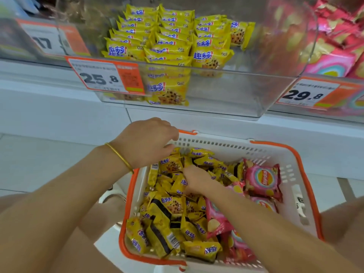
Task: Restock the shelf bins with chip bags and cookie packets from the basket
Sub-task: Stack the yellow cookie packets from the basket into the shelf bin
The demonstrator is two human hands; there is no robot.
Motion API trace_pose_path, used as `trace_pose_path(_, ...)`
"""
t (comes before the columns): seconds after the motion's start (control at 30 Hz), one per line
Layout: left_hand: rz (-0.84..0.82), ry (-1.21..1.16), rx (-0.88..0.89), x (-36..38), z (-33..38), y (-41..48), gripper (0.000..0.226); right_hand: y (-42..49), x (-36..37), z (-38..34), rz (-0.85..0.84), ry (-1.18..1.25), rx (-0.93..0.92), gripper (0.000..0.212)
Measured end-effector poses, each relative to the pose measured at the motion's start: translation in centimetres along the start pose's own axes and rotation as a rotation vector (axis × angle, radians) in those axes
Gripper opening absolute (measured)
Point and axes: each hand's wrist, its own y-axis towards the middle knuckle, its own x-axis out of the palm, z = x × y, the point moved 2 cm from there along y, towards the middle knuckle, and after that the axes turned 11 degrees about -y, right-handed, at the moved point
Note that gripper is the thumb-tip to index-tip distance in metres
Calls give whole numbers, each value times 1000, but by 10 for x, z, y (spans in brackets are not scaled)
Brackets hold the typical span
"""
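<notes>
Hidden among cookie packets (169, 209) in the basket (216, 145), whatever is held by the right hand (197, 179) cannot be told; likewise the curled left hand (145, 140) beyond. Light, crinkly packets are judged best pinched at sealed ends. Farther off, the shelf bin (226, 91) is part-filled.

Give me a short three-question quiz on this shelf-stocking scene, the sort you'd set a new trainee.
1. True or false: the pink chip bags lie on the left side of the basket.
2. Pick one: the price tag on the clear bin that holds the stacked cookie packets reads A) 25.8, B) 12.5, C) 40.0.
3. Fill the gap: the right hand is down among the basket's loose packets, whose wrappers are mostly ____.

Key: 1 false, they lie on its right side. 2 A. 3 yellow.
</notes>
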Motion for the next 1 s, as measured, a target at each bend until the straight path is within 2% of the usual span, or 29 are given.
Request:
trace_pose_path(0.1, -71, 8, -22, 6, 0, 2, 32, -10, -17, 16, 52, 198, -24, 43)
trace_pose_path(0.23, -183, -193, -52, 17, 11, 5, 48, -63, -68, 28, 265, 488, -132, 29)
trace_pose_path(0.3, -165, -328, -55, 16, 22, 10, 50, -94, -92, 31, 350, 684, -203, 23)
trace_pose_path(0.37, -63, -458, -2, 4, 32, 15, 35, -123, -111, 38, 405, 774, -227, 22)
trace_pose_path(0.5, 166, -740, 150, -52, 57, 19, 17, -184, -169, 53, 460, 813, -270, 34)
trace_pose_path(0.57, 433, -798, 210, -85, 66, 19, 17, -215, -214, 56, 607, 676, -228, 35)
trace_pose_path(0.63, 722, -660, 237, -114, 68, 24, 21, -233, -260, 57, 815, 538, -140, 36)
trace_pose_path(0.67, 776, -540, 218, -121, 66, 31, 27, -231, -280, 59, 890, 466, -67, 35)
trace_pose_path(0.7, 754, -406, 173, -124, 62, 40, 36, -223, -298, 61, 937, 348, 39, 35)
trace_pose_path(0.77, 588, -179, 49, -116, 50, 58, 55, -191, -326, 60, 907, 82, 263, 28)
trace_pose_path(0.83, 474, -56, -14, -99, 45, 68, 63, -148, -342, 68, 853, -52, 335, 10)
trace_pose_path(0.93, 473, -6, -33, -89, 43, 72, 55, -93, -346, 87, 737, 9, 403, 27)
trace_pose_path(1.0, 495, -1, -10, -89, 41, 72, 60, -65, -343, 99, 661, 43, 450, 31)
